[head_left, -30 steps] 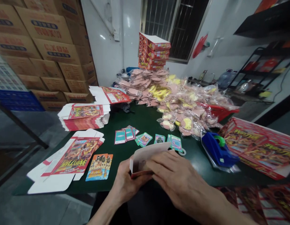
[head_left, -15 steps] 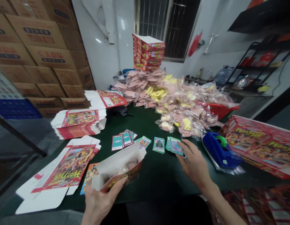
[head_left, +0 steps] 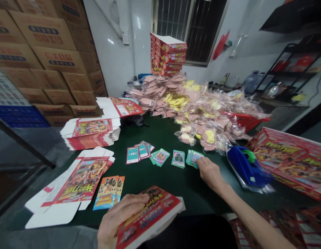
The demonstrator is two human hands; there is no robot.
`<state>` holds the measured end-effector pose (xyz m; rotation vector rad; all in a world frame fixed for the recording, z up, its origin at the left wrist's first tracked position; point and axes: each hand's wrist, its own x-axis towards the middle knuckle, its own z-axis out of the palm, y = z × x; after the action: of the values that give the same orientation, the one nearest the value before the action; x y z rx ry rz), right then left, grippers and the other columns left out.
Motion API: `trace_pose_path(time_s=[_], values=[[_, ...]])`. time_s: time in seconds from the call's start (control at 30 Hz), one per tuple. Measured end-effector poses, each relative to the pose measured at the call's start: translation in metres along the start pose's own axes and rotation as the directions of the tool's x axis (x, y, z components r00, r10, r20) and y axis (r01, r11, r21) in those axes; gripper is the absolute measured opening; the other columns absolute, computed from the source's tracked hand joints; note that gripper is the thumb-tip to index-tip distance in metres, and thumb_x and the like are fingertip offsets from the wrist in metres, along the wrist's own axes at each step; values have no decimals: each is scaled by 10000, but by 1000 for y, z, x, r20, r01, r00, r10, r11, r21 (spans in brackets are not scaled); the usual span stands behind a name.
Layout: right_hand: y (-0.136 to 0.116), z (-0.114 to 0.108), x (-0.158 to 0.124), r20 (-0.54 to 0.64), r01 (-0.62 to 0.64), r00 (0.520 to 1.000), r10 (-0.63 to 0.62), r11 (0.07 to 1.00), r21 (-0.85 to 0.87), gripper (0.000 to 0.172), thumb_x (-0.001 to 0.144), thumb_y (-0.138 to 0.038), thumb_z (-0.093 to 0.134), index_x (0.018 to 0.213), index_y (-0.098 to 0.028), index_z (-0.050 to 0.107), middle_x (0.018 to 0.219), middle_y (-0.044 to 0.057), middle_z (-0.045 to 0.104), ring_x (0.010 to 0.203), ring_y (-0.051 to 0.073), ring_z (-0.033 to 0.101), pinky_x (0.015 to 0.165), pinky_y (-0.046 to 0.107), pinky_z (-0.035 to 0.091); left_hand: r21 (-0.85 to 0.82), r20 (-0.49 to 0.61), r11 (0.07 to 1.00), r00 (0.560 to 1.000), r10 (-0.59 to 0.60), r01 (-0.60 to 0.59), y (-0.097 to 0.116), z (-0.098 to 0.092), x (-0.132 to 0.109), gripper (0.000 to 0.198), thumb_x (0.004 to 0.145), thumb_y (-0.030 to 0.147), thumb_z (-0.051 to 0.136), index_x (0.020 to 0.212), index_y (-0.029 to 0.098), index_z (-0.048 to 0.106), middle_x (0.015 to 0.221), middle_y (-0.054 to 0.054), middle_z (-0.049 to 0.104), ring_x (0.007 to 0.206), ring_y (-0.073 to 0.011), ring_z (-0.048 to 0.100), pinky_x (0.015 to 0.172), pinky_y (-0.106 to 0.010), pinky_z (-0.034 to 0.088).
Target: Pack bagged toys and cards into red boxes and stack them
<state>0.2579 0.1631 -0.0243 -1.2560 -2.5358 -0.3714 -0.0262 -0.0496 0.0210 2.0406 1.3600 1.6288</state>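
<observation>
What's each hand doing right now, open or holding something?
Left hand: closed, holding a red box.
Right hand: curled at the rightmost green-edged cards; can't tell whether it grips any.

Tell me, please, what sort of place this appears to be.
It looks like a packing workshop: stacked cartons, a heap of bagged pink and yellow items, and a blue tape dispenser.

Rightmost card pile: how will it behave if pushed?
The rightmost card pile lies flat and low, so it seems unlikely to tip. It is fanned out, with no band visible, so pushing would probably spread it further.
</observation>
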Motion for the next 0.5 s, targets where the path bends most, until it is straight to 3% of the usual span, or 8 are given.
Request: trace_pose_path(time_s=[0.1, 0.13, 0.23, 0.33, 0.43, 0.5], values=[[-6, 2, 0, 4, 0, 1000, 0, 999, -54, 207, 865, -80, 391, 819, -150, 581, 807, 108, 609, 782, 207, 542, 616, 275, 366, -64, 117, 993, 988, 106, -99, -5, -3, -2, 375, 801, 414, 609, 1138, 249, 626, 995, -110, 731, 919, -268, 693, 758, -355, 590], [-7, 2, 0, 9, 9, 1000, -8, 998, -69, 198, 862, -78, 399, 815, -152, 577, 799, 105, 607, 773, 206, 541, 605, 273, 358, -82, 107, 991, 988, 112, -104, -6, -2, -3, 375, 805, 401, 610, 1152, 258, 613, 1005, -105, 729, 928, -264, 690, 767, -352, 586], [-7, -5, 0, 27, 51, 998, -48, 994, -101, 190, 827, -42, 423, 834, -157, 574, 784, 88, 602, 733, 189, 536, 572, 264, 332, -107, -49, 993, 998, 39, -44, -4, 8, -7, 292, 818, 406, 592, 1084, 296, 634, 960, -69, 738, 884, -233, 698, 764, -322, 578], [-3, -16, 5, 21, 94, 996, -92, 988, -126, 309, 790, -7, 435, 1000, -177, 585, 788, 57, 597, 692, 167, 525, 562, 255, 310, -125, -227, 992, 973, -49, 21, 3, 22, -9, 253, 820, 451, 570, 995, 288, 651, 904, -65, 734, 836, -221, 694, 733, -317, 566], [-2, -31, 20, -35, 73, 996, -80, 983, -167, 400, 820, -7, 382, 1120, -181, 584, 814, 80, 579, 710, 183, 510, 590, 276, 299, -128, -259, 991, 964, -61, 28, 7, 29, -10, 287, 821, 470, 553, 979, 252, 651, 905, -85, 726, 831, -229, 685, 725, -336, 553], [-7, -38, 34, -62, 70, 995, -83, 981, -183, 367, 869, -43, 335, 1060, -164, 625, 837, 110, 567, 765, 208, 500, 638, 302, 305, -125, -261, 992, 963, -62, 30, 8, 30, -10, 261, 829, 448, 550, 970, 253, 651, 906, -77, 727, 833, -224, 684, 731, -337, 548]])
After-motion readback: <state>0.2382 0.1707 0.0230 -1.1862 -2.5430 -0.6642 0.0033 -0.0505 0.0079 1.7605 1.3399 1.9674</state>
